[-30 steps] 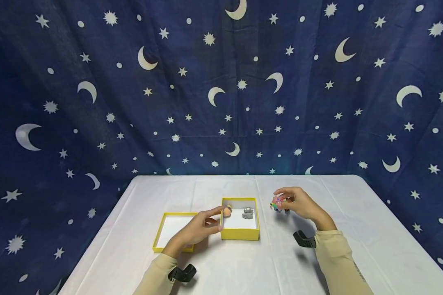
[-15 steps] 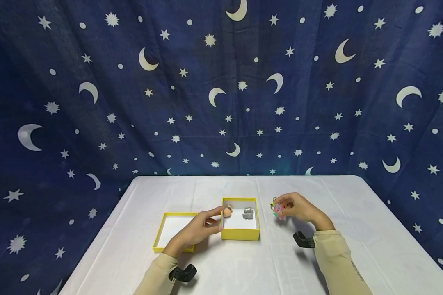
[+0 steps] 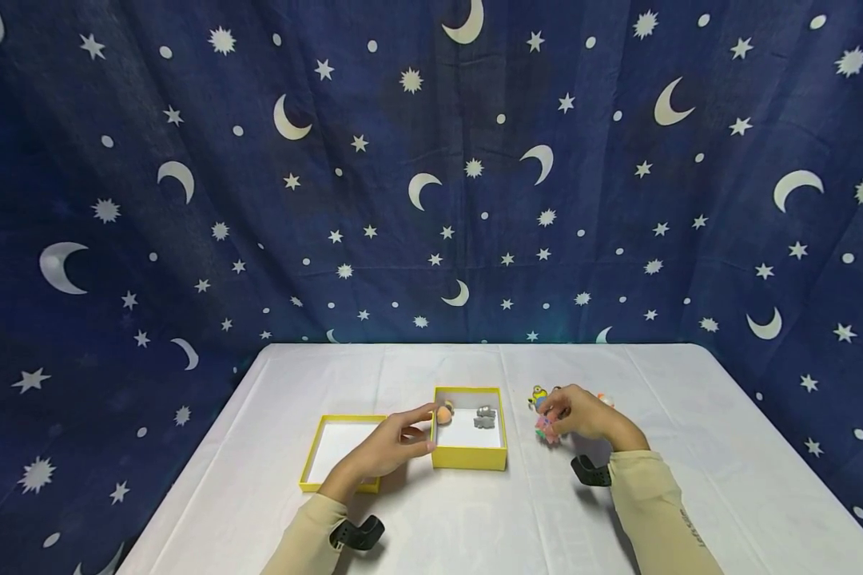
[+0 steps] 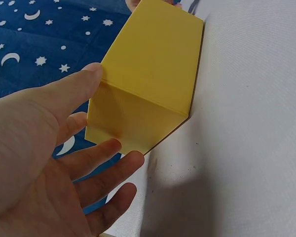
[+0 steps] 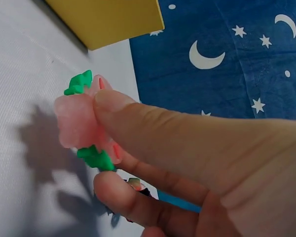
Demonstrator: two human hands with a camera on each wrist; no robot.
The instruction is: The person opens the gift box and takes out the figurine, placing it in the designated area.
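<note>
A yellow open box [image 3: 469, 458] stands mid-table; inside are an orange toy [image 3: 443, 415] at the left and a grey toy [image 3: 485, 418] at the right. My left hand [image 3: 388, 447] touches the box's left side. In the left wrist view, the thumb reaches the box edge and the other fingers are spread. To the right of the box, my right hand [image 3: 582, 413] pinches a small pink toy figure with green parts [image 5: 76, 121] between thumb and fingers, over the tablecloth. Just behind it stands a yellow and blue minion figure [image 3: 538, 395].
The yellow-rimmed lid [image 3: 312, 451] lies left of the box, partly under my left forearm. An orange and white toy [image 3: 605, 398] peeks out behind my right hand. A dark small toy [image 5: 138, 187] shows past the right fingers. A blue star-patterned curtain [image 3: 374, 200] hangs behind the table.
My right hand has drawn the pink toy nearer to me, away from the other toys, so the minion figure and the orange and white toy now show. My left hand stays at the box.
</note>
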